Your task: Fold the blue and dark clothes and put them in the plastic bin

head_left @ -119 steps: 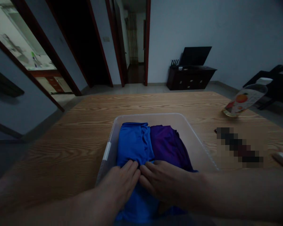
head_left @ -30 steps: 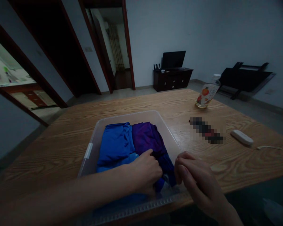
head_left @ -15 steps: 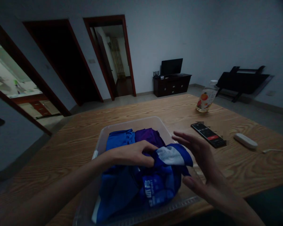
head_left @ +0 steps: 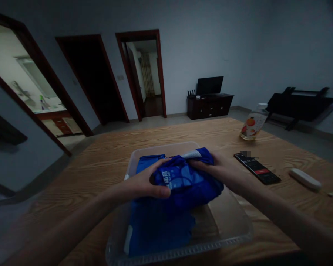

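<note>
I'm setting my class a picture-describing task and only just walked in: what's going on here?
A person is handling a dark blue bundle of cloth with white lettering. The left hand grips its left side, the right hand its upper right. They hold it over a clear plastic bin, where folded blue cloth lies along the left. To the right on the wooden table are a phone, a white oblong object and an upright bottle.
</note>
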Demonstrator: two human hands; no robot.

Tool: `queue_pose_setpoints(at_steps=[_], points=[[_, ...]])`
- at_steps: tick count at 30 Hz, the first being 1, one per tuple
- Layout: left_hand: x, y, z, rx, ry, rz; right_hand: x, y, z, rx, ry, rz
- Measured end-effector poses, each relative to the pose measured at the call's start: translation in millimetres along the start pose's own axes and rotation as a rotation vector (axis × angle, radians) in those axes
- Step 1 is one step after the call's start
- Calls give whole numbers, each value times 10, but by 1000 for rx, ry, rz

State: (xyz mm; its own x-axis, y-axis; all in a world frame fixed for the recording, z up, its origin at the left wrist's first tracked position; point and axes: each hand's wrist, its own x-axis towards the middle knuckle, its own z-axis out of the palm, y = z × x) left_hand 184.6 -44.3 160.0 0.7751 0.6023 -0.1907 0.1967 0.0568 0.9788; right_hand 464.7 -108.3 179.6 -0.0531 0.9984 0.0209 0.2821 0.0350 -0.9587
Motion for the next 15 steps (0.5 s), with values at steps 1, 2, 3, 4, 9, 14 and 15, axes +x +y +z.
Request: queue_pose_setpoints(at_steps=[1,2,3,4,9,14,15], points=[[-50,-7,-27,53,60,-7,38,5,37,75,-22,44],[-92,-14,-41,70,115,-17,74,9,77,150,-44,93],[-126,-20,-44,43,166,-30,109,13,121,213,-65,145],[-150,-26,-38,-21,212,-44,145,15,168,260,-92,203],[-115,-105,-17,-331,351,-86,343,86,392,329,-278,480],[87,-263,-128,-49,392,-71,459,336,441,172,-223,478],[113,-276,-161,34,427,-74,460,380,420,109,-214,405]])
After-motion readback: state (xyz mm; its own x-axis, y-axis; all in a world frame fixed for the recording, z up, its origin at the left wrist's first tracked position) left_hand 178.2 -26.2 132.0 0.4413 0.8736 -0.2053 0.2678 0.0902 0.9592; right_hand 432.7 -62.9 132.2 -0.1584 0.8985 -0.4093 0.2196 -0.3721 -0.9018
